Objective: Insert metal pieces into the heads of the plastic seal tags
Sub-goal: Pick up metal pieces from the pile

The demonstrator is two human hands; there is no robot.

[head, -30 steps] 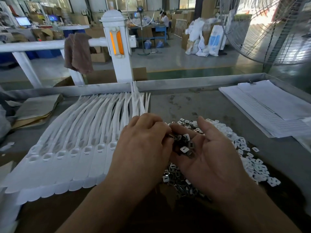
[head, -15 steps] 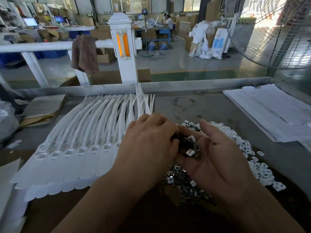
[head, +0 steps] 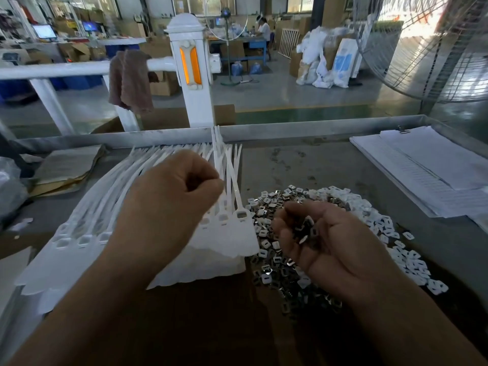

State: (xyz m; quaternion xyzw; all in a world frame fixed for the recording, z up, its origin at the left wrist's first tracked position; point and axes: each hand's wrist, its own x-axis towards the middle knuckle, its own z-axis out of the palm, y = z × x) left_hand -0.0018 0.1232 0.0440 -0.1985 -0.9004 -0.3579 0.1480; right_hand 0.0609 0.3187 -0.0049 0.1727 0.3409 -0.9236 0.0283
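Observation:
White plastic seal tags (head: 87, 239) lie side by side on the table, heads toward me and tails fanned to the back. The rightmost tag head (head: 241, 214) shows a square opening. My left hand (head: 171, 204) hovers over the right end of the row, fingers curled and thumb tip pressed to forefinger; the small piece pinched there is hidden. My right hand (head: 330, 241) is cupped palm up to the right of the tags, holding several metal pieces (head: 306, 228). Below it lies a pile of metal pieces (head: 274, 262) mixed with white plastic squares (head: 396, 233).
A stack of white paper sheets (head: 435, 175) lies at the right. Folded cardboard (head: 66, 165) sits at the back left. A raised metal rim (head: 290, 129) bounds the table's far edge, with a white post (head: 195, 75) behind it and a large fan (head: 435, 48) at the upper right.
My left hand has lifted out of my right palm and moved left and away, over the tag heads. My right hand stays cupped with the metal pieces.

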